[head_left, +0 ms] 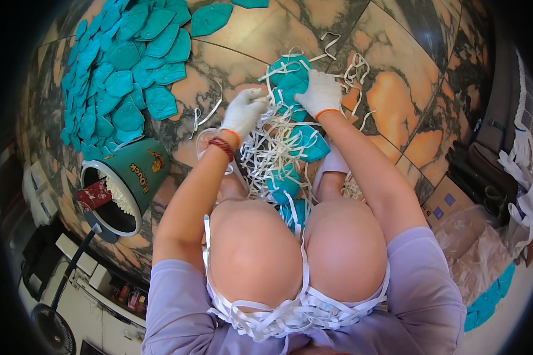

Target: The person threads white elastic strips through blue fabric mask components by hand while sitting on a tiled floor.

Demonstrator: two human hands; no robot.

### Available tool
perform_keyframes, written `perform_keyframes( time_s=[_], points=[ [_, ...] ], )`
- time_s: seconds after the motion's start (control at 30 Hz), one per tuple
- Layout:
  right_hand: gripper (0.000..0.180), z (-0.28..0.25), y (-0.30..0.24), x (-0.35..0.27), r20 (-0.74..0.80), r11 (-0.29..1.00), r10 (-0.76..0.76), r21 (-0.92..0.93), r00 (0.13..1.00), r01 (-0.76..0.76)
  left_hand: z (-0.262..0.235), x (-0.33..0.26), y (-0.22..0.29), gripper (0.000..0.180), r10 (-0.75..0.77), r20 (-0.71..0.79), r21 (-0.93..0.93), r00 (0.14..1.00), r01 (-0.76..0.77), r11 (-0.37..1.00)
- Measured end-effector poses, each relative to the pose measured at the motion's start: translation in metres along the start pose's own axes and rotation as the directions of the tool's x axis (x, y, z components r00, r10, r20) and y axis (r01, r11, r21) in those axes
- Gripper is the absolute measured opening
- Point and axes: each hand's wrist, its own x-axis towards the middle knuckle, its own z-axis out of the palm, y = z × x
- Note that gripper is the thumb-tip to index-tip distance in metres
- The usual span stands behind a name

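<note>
Both hands wear white gloves with orange cuffs. My right hand (322,93) is on the teal mask-like piece (291,89), its thumb and fingers closed at the right side of it. Just left of that piece, my left hand (244,111) has its fingers curled together beside the white straps; what they pinch is too small to make out. More teal pieces run in a line toward me, such as the folded one (310,144) below my right wrist. A tangled heap of white straps (270,141) lies among them, between my feet.
A large pile of teal pieces (121,71) covers the floor at far left. A green bucket (137,168) lies tipped near my left arm, white stuff inside. White straps (302,313) lie across my lap. A cardboard box (447,201) and clear plastic (474,245) sit at right.
</note>
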Motion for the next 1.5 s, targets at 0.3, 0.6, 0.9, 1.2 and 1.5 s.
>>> perform_keyframes(
  time_s=[0.3, 0.6, 0.9, 1.2, 1.5],
  points=[
    [0.030, -0.019, 0.008, -0.031, 0.194, 0.984, -0.141, 0.134, 0.971, 0.116, 0.030, 0.012, 0.043, 0.048, 0.355, 0.124, 0.669, 0.926, -0.343, 0.659],
    [0.021, -0.037, 0.052, -0.063, 0.162, 0.958, 0.061, 0.267, 0.985, -0.104, 0.010, -0.025, 0.038, 0.028, 0.296, -0.011, 0.590, 0.955, -0.233, 0.773],
    [0.022, -0.111, 0.033, -0.080, -0.398, 0.773, -0.238, 0.474, 0.886, 0.421, -0.020, -0.072, 0.093, 0.027, 0.395, 0.200, -0.201, 0.897, -0.357, 0.912],
    [0.026, -0.153, -0.018, -0.097, 0.031, -0.180, -0.172, 0.982, 0.985, -0.062, 0.011, -0.084, 0.140, 0.024, 0.210, -0.152, -0.365, 0.966, -0.253, 0.896],
    [0.030, -0.154, -0.057, -0.076, 0.061, 0.076, 0.099, 0.995, 0.993, -0.068, 0.004, -0.085, 0.137, 0.028, 0.023, 0.183, -0.599, 0.983, 0.093, 0.795]
  ],
)
